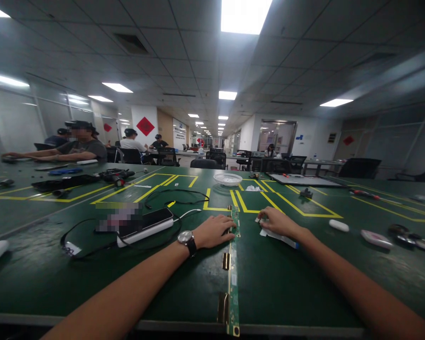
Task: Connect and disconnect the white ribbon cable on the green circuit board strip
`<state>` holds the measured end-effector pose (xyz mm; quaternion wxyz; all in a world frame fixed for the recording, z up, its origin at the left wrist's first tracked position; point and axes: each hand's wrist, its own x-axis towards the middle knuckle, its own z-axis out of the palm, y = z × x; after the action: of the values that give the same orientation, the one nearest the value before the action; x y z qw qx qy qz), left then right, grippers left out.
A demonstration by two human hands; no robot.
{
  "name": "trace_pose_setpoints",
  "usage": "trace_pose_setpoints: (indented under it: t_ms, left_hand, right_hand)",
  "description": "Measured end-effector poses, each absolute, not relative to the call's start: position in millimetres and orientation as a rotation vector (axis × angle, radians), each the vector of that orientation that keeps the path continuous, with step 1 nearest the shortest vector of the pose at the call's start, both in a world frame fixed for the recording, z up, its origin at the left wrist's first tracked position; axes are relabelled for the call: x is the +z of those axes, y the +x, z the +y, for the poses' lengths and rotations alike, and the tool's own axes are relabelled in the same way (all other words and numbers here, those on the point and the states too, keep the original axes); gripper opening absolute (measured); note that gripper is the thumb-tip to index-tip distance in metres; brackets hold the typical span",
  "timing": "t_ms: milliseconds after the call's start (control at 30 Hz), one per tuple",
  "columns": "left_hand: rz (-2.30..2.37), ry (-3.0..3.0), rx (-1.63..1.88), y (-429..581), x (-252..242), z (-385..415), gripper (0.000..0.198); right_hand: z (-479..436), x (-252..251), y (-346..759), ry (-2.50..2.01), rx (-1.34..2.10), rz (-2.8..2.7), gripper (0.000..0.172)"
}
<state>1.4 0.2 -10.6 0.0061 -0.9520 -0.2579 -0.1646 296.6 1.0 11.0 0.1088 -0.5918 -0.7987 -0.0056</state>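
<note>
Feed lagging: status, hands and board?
Left hand open, fingertips on circuit board strip. Right hand on white slip beside it, grip unclear. Phone and cable left, off the strip.

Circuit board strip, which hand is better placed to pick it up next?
Probably left. The left hand lies at the far end of the circuit board strip, fingers touching it; the right hand rests off to the side on a white slip of paper.

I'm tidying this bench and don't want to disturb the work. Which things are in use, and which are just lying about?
In use, judging by touch:
- long circuit board strip, under the left hand
- white slip, under the right hand

Lying about:
- white basket
- phone on a power bank
- red-handled screwdriver
- small white oval piece
</note>
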Motion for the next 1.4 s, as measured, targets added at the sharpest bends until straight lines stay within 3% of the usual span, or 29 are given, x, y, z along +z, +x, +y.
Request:
trace_pose_setpoints:
  t_ms: [500, 1100, 1400]
  left_hand:
    - [-0.846, -2.974, -0.463, 2, -10, -2, 0.041]
    - [-0.809, -2.979, -0.477, 5, -14, 0, 0.039]
    - [-0.786, -3.109, -0.467, 0, -13, 4, 0.037]
  right_hand:
    - [-11, 3, 249, -1.518, 0.045, -2.393, 0.014]
    - [-13, -3, 229, -1.560, -0.138, -2.351, 0.016]
    - [-3, -5, 240, -1.265, -0.021, -2.456, 0.014]
